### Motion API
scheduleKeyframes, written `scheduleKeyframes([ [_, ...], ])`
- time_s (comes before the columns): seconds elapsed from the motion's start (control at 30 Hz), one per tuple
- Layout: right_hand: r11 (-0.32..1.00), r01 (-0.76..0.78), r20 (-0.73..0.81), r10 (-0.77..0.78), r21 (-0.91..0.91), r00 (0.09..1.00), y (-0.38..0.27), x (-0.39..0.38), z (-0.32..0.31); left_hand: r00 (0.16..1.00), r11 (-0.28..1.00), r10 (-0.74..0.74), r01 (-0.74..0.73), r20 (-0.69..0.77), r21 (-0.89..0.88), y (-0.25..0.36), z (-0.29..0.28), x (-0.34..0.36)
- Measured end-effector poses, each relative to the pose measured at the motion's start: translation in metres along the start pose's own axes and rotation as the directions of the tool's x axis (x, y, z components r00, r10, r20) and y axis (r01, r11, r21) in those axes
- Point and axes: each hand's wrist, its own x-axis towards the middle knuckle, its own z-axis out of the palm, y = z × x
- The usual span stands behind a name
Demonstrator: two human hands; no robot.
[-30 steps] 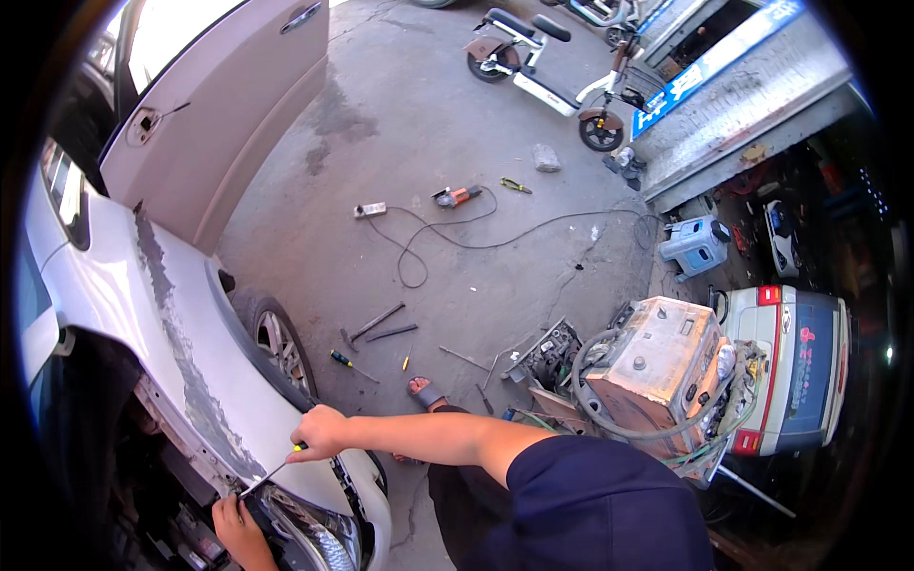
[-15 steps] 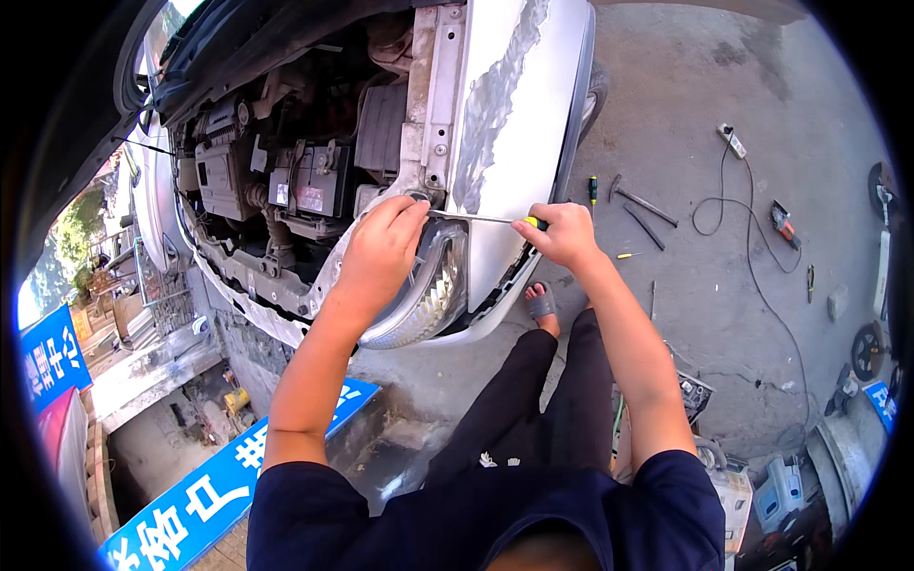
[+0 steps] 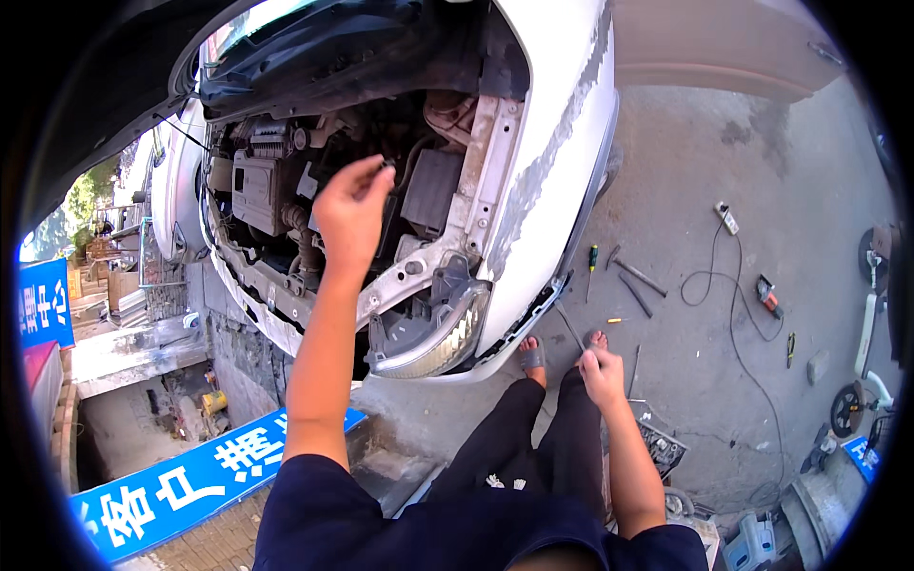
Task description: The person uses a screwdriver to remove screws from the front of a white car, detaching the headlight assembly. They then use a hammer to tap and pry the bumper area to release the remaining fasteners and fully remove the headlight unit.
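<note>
My left hand (image 3: pixel 350 207) is raised over the open engine bay (image 3: pixel 319 133), its fingertips pinched on a small dark piece (image 3: pixel 387 165) too small to name clearly. My right hand (image 3: pixel 601 378) grips a screwdriver (image 3: pixel 573 326) beside the car, shaft angled up-left toward the bumper edge, handle mostly hidden in the fingers. Below my left hand lies the clear headlight (image 3: pixel 441 325), with a metal panel edge (image 3: pixel 490 167) above it. The white fender (image 3: pixel 557 162) has a long grey stripped patch.
An open door (image 3: pixel 724 43) is at the upper right. A hammer (image 3: pixel 638 271), loose screwdrivers (image 3: pixel 591 266), a grinder (image 3: pixel 767 297), power strip (image 3: pixel 725 218) and cable lie on concrete. A blue sign (image 3: pixel 190 485) borders a pit at lower left; a scooter (image 3: pixel 866 333) stands right.
My left hand has lifted from the headlight's top to over the engine bay. My right hand has pulled the screwdriver away, down and rightward. The view has also shifted.
</note>
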Motion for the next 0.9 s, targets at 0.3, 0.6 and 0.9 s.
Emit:
scheduleKeyframes([
  [0.3,0.939,-0.307,-0.255,0.263,-0.152,0.931,0.024,-0.113,-0.076,0.98,0.93,0.187,-0.154,-0.07,0.333,-0.046,0.032,0.218],
  [0.6,0.889,-0.381,-0.167,0.429,0.256,0.888,0.021,-0.11,-0.071,0.877,0.793,0.478,-0.405,-0.051,0.456,-0.038,-0.005,0.121],
  [0.9,0.937,-0.349,-0.071,0.348,0.004,0.935,-0.001,-0.078,-0.004,0.69,0.814,-0.502,0.581,-0.522,-0.014,-0.095,-0.152,-0.298],
])
